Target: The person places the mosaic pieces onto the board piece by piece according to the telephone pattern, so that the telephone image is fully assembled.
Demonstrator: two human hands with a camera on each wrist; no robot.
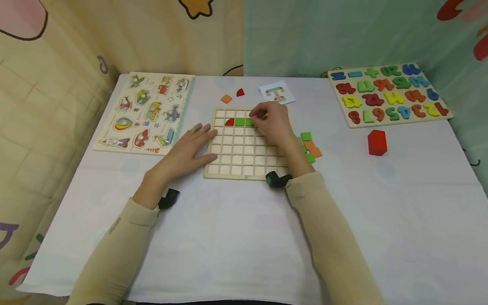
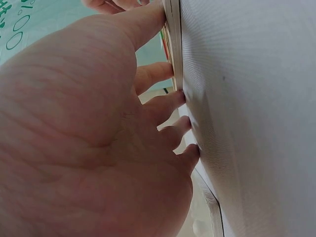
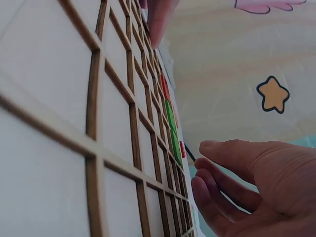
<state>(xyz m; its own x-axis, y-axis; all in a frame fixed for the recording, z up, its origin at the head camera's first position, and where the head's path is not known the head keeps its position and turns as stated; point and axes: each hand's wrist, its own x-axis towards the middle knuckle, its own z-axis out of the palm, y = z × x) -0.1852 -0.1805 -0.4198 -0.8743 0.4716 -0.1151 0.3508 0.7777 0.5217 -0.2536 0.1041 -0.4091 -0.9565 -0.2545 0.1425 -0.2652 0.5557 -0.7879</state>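
Note:
A wooden grid board (image 1: 226, 158) with white cells lies flat on the table. In one of its far rows sit a red curved tile (image 1: 229, 122) and, directly right of it, green square tiles (image 1: 240, 121). My left hand (image 1: 185, 148) rests at the board's left edge, fingers spread and thumb touching the frame. Over the right end of the green tiles hovers my right hand (image 1: 274, 123). The right wrist view shows its fingers (image 3: 224, 153) loosely bent beside the board, nothing visible between thumb and fingertips.
Loose green and orange tiles (image 1: 312, 149) lie right of the board, partly behind the right forearm. Beyond it are an orange tile (image 1: 226, 98), a red tile (image 1: 240, 92) and a pattern card (image 1: 290, 97). A picture puzzle (image 1: 111, 129), number board (image 1: 341, 91) and red block (image 1: 377, 143) stand around.

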